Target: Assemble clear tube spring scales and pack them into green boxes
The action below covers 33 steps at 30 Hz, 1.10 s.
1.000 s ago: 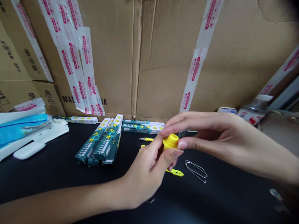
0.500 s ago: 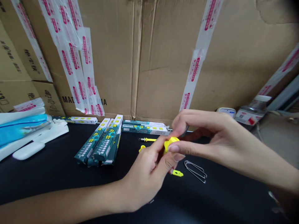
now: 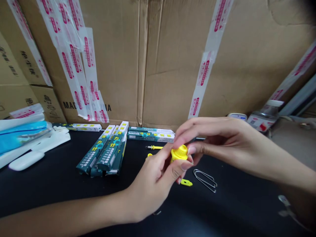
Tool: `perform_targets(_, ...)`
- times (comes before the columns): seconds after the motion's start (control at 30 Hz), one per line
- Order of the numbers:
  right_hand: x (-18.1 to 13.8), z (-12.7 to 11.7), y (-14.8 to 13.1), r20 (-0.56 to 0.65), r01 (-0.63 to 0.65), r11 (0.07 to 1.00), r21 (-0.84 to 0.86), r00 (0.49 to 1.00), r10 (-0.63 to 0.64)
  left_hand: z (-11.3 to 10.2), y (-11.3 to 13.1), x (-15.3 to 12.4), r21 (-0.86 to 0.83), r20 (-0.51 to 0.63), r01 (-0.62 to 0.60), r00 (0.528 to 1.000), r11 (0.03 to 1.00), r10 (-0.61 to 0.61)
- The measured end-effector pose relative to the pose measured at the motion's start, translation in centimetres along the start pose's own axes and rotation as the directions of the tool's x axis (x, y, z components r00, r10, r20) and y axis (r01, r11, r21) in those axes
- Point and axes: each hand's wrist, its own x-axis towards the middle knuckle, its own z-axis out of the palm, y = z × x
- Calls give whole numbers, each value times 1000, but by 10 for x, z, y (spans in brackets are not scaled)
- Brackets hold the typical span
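Between my hands is a small yellow plastic cap (image 3: 179,153) with a ridged knob on top and a wider rim below. My left hand (image 3: 155,184) is closed round its lower part, with the thumb against the rim. At the knob, the thumb and fingertips of my right hand (image 3: 209,141) close on it from the right and behind. Whatever lies under the cap inside my left hand is hidden. Near my fingers on the table are a flat yellow strip (image 3: 186,182), bent metal wire hooks (image 3: 205,180) and a yellow rod (image 3: 154,147) with a metal end.
Green-and-white long boxes (image 3: 106,151) lie stacked left of centre, with more boxes (image 3: 150,135) along the cardboard wall (image 3: 118,65). A blue packet (image 3: 22,135) and a white rounded object (image 3: 26,160) are at left. A phone (image 3: 237,116) and a bottle (image 3: 265,115) stand back right.
My right thumb and fingers have shifted on the yellow cap, so its ridged knob now shows. My left hand keeps its hold. The view has moved slightly.
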Motion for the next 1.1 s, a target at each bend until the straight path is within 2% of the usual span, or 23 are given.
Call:
perform_targets(0.17,-1,-1,-4,-47,57,989,-133,997,-64,2,1,-1,-25,20,26,999,999,-26)
perform_targets(0.57,-2,5,-9,-99,35,953,-302,993,-67,-1,2,-2,35,-9,15,1000,999,-15)
perform_targets(0.67,0,5,-6,-80,31,971,-238,995,-51,-1,2,2,37,-35,31,999,999,-30)
perform_targets(0.77,3,3,-1,-15,60,994,-95,998,-62,-2,2,5,22,-37,44,998,999,-43)
perform_targets(0.87,4,1,4,52,90,996,-24,995,-89,-3,1,7,23,-23,50,999,998,-49)
perform_targets(1.1,7,4,7,2,68,996,53,998,-68,-5,1,8,45,-7,24,1000,999,-24)
